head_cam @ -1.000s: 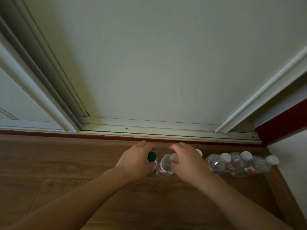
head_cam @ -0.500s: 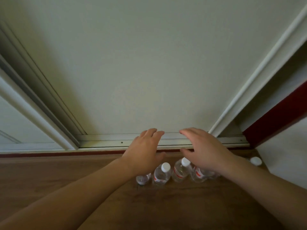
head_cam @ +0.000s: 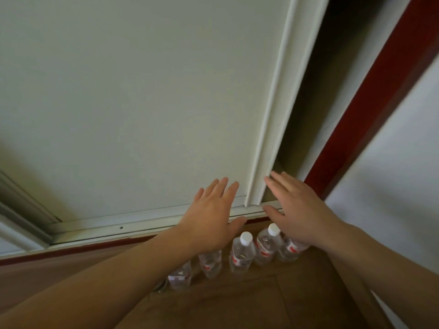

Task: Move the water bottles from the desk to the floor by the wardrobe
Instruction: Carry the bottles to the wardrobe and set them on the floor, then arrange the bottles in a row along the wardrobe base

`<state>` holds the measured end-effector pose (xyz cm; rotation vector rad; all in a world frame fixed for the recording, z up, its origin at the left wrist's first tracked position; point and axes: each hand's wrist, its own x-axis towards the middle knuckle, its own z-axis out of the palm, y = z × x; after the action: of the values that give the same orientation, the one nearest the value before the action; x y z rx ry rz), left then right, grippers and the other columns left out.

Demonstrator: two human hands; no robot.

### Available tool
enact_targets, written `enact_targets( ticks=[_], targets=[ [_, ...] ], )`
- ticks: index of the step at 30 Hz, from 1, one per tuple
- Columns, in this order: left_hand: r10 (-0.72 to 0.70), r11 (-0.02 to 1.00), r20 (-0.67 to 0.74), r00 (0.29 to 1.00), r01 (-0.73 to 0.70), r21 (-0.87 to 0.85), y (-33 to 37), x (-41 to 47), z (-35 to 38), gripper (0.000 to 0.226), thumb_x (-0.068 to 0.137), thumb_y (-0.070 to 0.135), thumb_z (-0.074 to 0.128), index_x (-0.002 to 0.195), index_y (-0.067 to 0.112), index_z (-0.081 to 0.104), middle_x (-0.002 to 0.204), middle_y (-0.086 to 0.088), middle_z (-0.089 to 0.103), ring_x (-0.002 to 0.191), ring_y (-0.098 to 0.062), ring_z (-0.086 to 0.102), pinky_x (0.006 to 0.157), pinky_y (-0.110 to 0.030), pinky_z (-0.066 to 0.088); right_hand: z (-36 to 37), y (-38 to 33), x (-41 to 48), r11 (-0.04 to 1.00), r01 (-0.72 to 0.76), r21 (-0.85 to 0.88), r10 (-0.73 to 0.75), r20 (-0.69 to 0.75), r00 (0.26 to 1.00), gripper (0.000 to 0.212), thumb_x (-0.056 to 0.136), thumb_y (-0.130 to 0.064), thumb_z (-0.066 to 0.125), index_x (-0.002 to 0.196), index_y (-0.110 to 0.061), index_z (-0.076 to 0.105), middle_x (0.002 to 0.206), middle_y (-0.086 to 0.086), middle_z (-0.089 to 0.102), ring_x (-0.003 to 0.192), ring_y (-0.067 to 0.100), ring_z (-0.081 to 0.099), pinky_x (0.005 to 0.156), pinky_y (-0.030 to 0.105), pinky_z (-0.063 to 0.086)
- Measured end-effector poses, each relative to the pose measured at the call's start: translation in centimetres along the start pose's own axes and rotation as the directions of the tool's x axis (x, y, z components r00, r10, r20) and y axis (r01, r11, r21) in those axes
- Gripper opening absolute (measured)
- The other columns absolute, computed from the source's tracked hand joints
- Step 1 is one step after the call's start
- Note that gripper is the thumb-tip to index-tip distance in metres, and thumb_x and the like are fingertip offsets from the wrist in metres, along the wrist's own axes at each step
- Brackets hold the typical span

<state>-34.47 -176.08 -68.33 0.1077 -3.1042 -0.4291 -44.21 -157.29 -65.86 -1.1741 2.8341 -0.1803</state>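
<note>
1. Five water bottles stand upright in a close row on the wooden floor, just in front of the bottom rail of the wardrobe.
2. The bottles are clear, with red and white labels. Two of them, towards the right of the row, show white caps. The tops of the others are hidden behind the hands and forearms.
3. The bottle at the left end is blurred and partly covered by the left forearm.
4. The left hand hangs above the left part of the row, its back to the camera. Its fingers are straight and slightly spread and hold nothing, and the thumb points right towards the capped bottles.
5. The right hand hangs above the right end of the row and covers the top of the last bottle. Its fingers are straight and close together, also holding nothing.
6. Both sets of fingertips overlap the lower part of the white wardrobe door. It cannot be told whether they touch it.
7. The hands are near each other but apart, with the door's upright edge strip between them.
8. Right of the door lies a dark gap, then a red upright strip, then a pale wall.
</note>
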Motion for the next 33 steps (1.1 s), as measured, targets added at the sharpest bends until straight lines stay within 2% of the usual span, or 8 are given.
enact_targets(
  ticks=[3, 7, 10, 16, 21, 29, 33],
  targets=[
    [-0.002, 0.999, 0.030, 1.000, 0.001, 0.036, 2.6, 1.6, 1.8, 0.073, 0.098, 0.057, 0.032, 0.155, 0.022, 0.003, 0.164, -0.005, 0.000, 0.150, -0.025, -0.003, 0.121, -0.049, 0.008, 1.2, 3.5, -0.7, 0.998, -0.070, -0.009, 0.070, 0.013, 0.997, 0.064, 0.102, -0.050, 0.027, 0.156, -0.024, 0.007, 0.164, -0.003, 0.005, 0.150, 0.017, 0.000, 0.119, 0.038, 0.005],
    [0.009, 0.999, 0.051, 0.999, -0.011, 0.046, 5.4, 2.7, 3.3, 0.068, 0.100, 0.055, 0.023, 0.156, 0.020, 0.004, 0.164, -0.004, 0.001, 0.150, -0.023, -0.002, 0.121, -0.046, 0.007, 2.1, 7.1, -1.9, 0.991, -0.126, -0.046, 0.127, 0.028, 0.991, 0.061, 0.102, -0.050, 0.022, 0.156, -0.025, 0.010, 0.164, -0.003, 0.006, 0.150, 0.017, 0.000, 0.121, 0.044, 0.008],
    [0.018, 0.999, 0.028, 0.999, -0.019, 0.026, 6.7, 3.5, 4.6, 0.065, 0.101, 0.053, 0.023, 0.155, 0.020, 0.006, 0.164, -0.003, 0.005, 0.150, -0.022, 0.001, 0.121, -0.042, 0.006, 2.8, 9.2, -2.4, 0.982, -0.170, -0.080, 0.172, 0.024, 0.985, 0.060, 0.101, -0.051, 0.021, 0.155, -0.026, 0.013, 0.164, -0.003, 0.012, 0.150, 0.020, 0.006, 0.121, 0.045, 0.012],
    [0.050, 0.999, 0.049, 0.998, -0.051, 0.011, 8.5, 5.1, 8.4, 0.064, 0.101, 0.051, 0.025, 0.155, 0.019, 0.010, 0.164, -0.003, 0.010, 0.150, -0.021, 0.006, 0.121, -0.046, 0.014, 5.1, 11.9, -3.0, 0.973, -0.218, -0.076, 0.220, 0.014, 0.975, 0.059, 0.102, -0.048, 0.024, 0.155, -0.024, 0.016, 0.162, -0.001, 0.018, 0.149, 0.021, 0.013, 0.121, 0.042, 0.015],
    [0.065, 0.997, 0.065, 0.996, -0.062, -0.048, 9.7, 6.6, 11.0, 0.063, 0.101, 0.048, 0.030, 0.155, 0.018, 0.013, 0.163, -0.003, 0.015, 0.149, -0.021, 0.012, 0.121, -0.043, 0.017, 6.7, 14.2, -3.8, 0.965, -0.262, 0.010, 0.262, 0.019, 0.965, 0.057, 0.102, -0.046, 0.027, 0.154, -0.022, 0.020, 0.161, 0.000, 0.022, 0.148, 0.020, 0.019, 0.120, 0.040, 0.019],
    [0.061, 0.998, 0.081, 0.995, -0.057, -0.041, 9.0, 7.8, 13.8, 0.063, 0.101, 0.043, 0.038, 0.153, 0.015, 0.017, 0.159, -0.003, 0.025, 0.145, -0.020, 0.024, 0.117, -0.034, 0.020, 10.3, 14.1, -2.3, 0.959, -0.232, 0.163, 0.218, 0.099, 0.971, 0.056, 0.103, -0.043, 0.029, 0.155, -0.025, 0.018, 0.162, -0.003, 0.020, 0.148, 0.017, 0.017, 0.119, 0.038, 0.021],
    [0.033, 0.999, 0.127, 0.991, -0.028, -0.046, 8.3, 8.1, 15.1, 0.061, 0.099, 0.038, 0.042, 0.151, 0.014, 0.023, 0.152, -0.005, 0.036, 0.137, -0.022, 0.036, 0.112, -0.035, 0.031, 11.5, 14.1, -1.8, 0.962, -0.195, 0.191, 0.176, 0.108, 0.978, 0.054, 0.104, -0.040, 0.032, 0.154, -0.023, 0.021, 0.160, -0.003, 0.024, 0.146, 0.015, 0.021, 0.115, 0.033, 0.024]
  ],
)
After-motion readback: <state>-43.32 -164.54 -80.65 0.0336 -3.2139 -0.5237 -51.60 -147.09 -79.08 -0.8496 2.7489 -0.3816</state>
